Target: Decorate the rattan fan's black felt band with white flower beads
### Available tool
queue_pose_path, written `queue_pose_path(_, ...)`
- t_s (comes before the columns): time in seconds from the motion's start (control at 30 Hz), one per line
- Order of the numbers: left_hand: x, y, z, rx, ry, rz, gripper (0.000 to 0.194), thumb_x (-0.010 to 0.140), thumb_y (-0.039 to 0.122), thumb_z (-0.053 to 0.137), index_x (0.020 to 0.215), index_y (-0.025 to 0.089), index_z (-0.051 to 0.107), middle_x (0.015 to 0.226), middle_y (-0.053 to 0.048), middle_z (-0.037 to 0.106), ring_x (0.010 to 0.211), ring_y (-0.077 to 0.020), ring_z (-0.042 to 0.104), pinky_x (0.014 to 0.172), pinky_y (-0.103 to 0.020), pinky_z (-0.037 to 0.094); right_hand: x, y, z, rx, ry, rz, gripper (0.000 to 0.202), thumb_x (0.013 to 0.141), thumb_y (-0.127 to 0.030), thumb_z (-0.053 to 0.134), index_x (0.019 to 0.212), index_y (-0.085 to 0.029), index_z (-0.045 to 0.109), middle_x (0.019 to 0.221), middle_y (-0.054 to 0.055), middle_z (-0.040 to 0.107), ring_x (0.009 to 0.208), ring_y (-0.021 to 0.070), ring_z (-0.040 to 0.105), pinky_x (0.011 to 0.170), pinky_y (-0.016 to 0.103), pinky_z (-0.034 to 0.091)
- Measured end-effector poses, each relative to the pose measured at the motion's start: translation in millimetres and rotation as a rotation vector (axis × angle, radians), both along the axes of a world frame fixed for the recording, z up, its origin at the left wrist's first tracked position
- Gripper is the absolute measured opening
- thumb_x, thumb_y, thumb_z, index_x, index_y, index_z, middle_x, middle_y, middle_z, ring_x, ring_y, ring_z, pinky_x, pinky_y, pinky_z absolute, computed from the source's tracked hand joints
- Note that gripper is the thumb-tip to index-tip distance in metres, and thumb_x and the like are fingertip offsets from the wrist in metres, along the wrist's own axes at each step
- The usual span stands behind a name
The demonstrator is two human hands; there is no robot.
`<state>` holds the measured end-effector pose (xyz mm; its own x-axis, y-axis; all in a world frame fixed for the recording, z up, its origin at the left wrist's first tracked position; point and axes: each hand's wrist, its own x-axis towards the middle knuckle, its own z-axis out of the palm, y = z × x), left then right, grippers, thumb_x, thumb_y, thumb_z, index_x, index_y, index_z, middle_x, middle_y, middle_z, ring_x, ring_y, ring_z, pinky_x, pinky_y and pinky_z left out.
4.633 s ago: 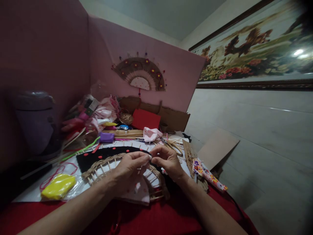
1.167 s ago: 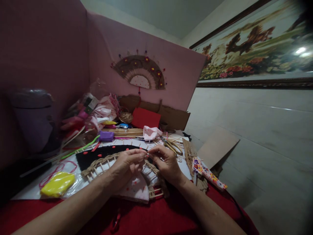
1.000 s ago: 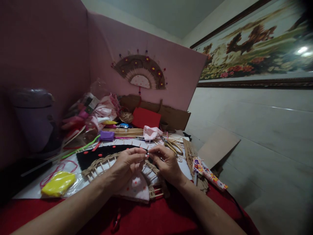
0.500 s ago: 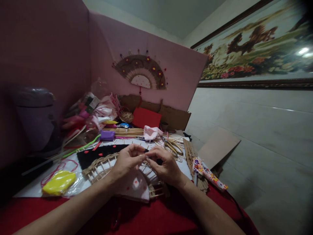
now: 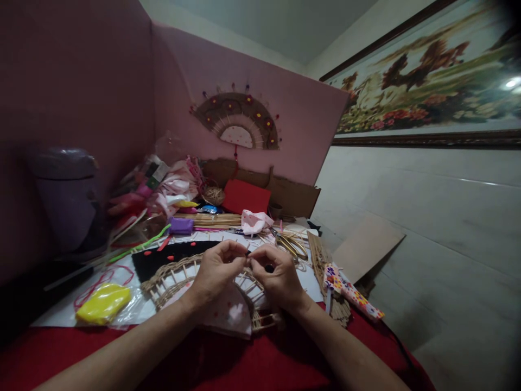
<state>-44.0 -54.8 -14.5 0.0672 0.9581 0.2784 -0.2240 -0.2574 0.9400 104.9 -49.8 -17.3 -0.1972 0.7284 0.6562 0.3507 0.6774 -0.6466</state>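
Observation:
A half-round woven fan [image 5: 163, 279] with a black band [image 5: 154, 266], red dots and a pale dotted centre [image 5: 228, 315] lies in front of me. Over its upper middle, my left hand [image 5: 217, 271] is closed in a pinch. Facing it, with fingertips nearly touching it, my right hand [image 5: 277, 274] is pinched too. Whatever sits between the fingertips is too small to make out. Part of the fan is hidden beneath both hands.
Gold-handled scissors [image 5: 287, 244] lie behind my right hand. At the left is a yellow packet [image 5: 103, 304]; a flower-patterned piece [image 5: 354, 296] lies right. A finished fan [image 5: 238, 119] hangs on the pink board [image 5: 301, 119]. Purple clay [image 5: 180, 225] and sticks [image 5: 215, 219] are behind.
The whole view has shifted slightly, so things sit a little further right. Both hands remain pinched together over the fan, with the fingertips slightly changed in position.

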Motion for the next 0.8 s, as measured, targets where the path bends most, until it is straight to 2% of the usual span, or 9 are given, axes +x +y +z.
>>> queue_pose_path(0.1,-3,-1,5.1,-0.072,-0.026,0.019,0.012,0.06,0.016,0.067,0.072,0.013,0.067,0.058,0.0,0.06,0.048,-0.0079,0.046,0.048,-0.02,0.033,5,6,1.6,-0.265,0.265,0.097,0.008,0.074,-0.025,0.059,0.077,-0.017,0.06,0.065,-0.001,0.058,0.05,0.009,0.049,0.049,0.022,0.041)
queue_pose_path(0.17,-5,0,5.6,-0.103,-0.054,-0.002,0.016,0.064,0.02,0.066,0.078,0.013,0.067,0.059,0.0,0.06,0.046,-0.0068,0.043,0.046,-0.02,0.031,9,9,3.4,-0.349,0.365,0.191,0.015,0.073,-0.026,0.061,0.086,-0.018,0.06,0.068,-0.002,0.059,0.047,0.0077,0.048,0.047,0.021,0.041)
queue_pose_path(0.3,-6,2,1.0,-0.103,-0.096,-0.118,0.021,0.067,0.029,0.068,0.08,0.013,0.066,0.062,0.0,0.058,0.047,-0.0063,0.042,0.045,-0.02,0.03,10,9,5.8,-0.407,0.344,0.286,0.016,0.074,-0.028,0.062,0.086,-0.017,0.064,0.064,-0.002,0.057,0.048,0.0073,0.049,0.048,0.02,0.042)
queue_pose_path(0.43,-4,2,-3.0,-0.073,-0.069,-0.145,0.02,0.069,0.031,0.067,0.076,0.013,0.063,0.062,0.0,0.056,0.049,-0.0065,0.043,0.047,-0.02,0.032,10,9,4.3,-0.453,0.317,0.319,0.02,0.075,-0.033,0.064,0.084,-0.016,0.063,0.063,-0.003,0.057,0.046,0.0062,0.049,0.044,0.019,0.039)
queue_pose_path(0.57,-6,3,-2.6,-0.038,-0.007,-0.097,0.019,0.071,0.031,0.064,0.076,0.012,0.061,0.061,0.0,0.055,0.049,-0.0068,0.042,0.046,-0.02,0.032,15,16,1.0,-0.47,0.361,0.343,0.02,0.075,-0.034,0.065,0.075,-0.015,0.057,0.062,-0.003,0.057,0.045,0.0056,0.05,0.044,0.018,0.04)
queue_pose_path(0.7,-10,7,-2.6,-0.005,0.103,-0.004,0.02,0.07,0.032,0.062,0.076,0.013,0.059,0.06,0.003,0.052,0.047,-0.0071,0.04,0.044,-0.02,0.031,21,23,1.0,-0.464,0.405,0.269,0.027,0.077,-0.041,0.06,0.074,-0.015,0.056,0.063,-0.001,0.059,0.047,0.0073,0.05,0.044,0.02,0.044)
queue_pose_path(0.8,-11,9,-4.1,0.027,0.195,0.063,0.019,0.072,0.032,0.058,0.078,0.014,0.059,0.061,0.003,0.052,0.049,-0.0081,0.04,0.046,-0.021,0.031,24,28,1.8,-0.445,0.405,0.207,0.025,0.071,-0.038,0.068,0.071,-0.015,0.057,0.061,-0.002,0.058,0.048,0.0079,0.051,0.046,0.021,0.045)
